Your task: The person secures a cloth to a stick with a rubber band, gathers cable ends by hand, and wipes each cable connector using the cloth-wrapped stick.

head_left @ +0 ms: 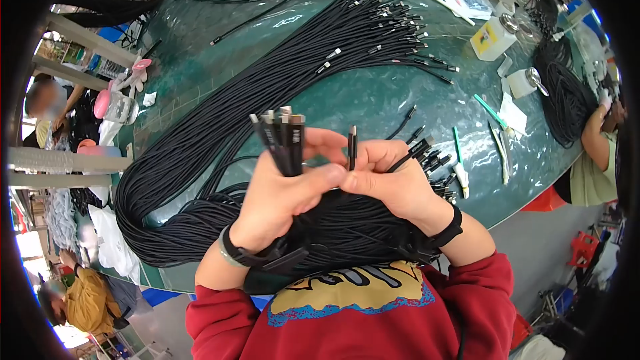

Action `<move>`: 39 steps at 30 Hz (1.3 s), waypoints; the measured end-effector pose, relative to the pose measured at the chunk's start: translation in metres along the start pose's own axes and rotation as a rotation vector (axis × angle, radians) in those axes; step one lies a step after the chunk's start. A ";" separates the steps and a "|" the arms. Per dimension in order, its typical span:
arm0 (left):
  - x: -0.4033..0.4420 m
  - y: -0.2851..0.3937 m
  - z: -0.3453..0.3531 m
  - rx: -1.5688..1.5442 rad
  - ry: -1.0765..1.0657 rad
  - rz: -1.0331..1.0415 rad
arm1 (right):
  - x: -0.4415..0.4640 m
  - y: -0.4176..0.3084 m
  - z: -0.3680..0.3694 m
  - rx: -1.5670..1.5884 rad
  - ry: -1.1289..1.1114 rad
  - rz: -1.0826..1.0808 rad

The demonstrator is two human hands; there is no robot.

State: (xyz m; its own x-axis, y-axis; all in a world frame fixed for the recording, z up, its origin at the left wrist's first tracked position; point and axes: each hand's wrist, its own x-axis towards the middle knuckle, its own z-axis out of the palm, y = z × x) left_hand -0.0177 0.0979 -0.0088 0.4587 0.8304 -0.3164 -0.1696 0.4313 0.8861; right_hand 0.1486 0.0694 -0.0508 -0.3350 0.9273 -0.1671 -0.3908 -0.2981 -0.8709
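The cable bundle (152, 160) lies curved on the table (183, 70). The left hand (283, 190) closes around several plugs (283, 137). Beside its thumb, a single plug (353, 150) stands upright, pinched by the right hand (397, 180); outer plugs (419, 150): grip unclear.

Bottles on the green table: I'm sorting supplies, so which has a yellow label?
The squarish bottle, upper right: only it shows a yellow label; the bottle just below it shows none.
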 end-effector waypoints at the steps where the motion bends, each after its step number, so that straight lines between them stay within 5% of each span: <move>1: 0.001 -0.001 0.001 -0.004 -0.027 -0.001 | 0.000 0.002 0.000 -0.037 -0.014 -0.027; 16: 0.007 -0.008 -0.002 -0.092 0.031 -0.028 | 0.000 -0.007 0.001 -0.200 -0.128 0.052; 20: 0.009 -0.009 -0.009 -0.092 -0.095 -0.038 | 0.002 0.006 -0.001 -0.046 -0.175 -0.088; 28: 0.006 -0.009 0.001 0.024 0.065 0.053 | -0.002 0.003 0.007 -0.188 0.011 -0.003; 31: 0.008 -0.011 0.001 -0.010 0.026 0.068 | -0.006 0.000 0.011 -0.561 0.111 -0.081; 36: 0.011 -0.015 -0.005 0.010 -0.037 0.048 | 0.004 0.012 0.011 -0.616 0.167 -0.321; 39: 0.012 -0.013 -0.001 -0.153 -0.041 0.049 | 0.010 0.014 0.018 0.042 0.177 -0.252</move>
State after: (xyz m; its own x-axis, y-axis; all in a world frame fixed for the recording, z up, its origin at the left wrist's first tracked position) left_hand -0.0106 0.1028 -0.0244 0.4809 0.8381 -0.2576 -0.3221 0.4421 0.8371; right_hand 0.1246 0.0701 -0.0568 -0.0701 0.9971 -0.0298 -0.4786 -0.0599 -0.8760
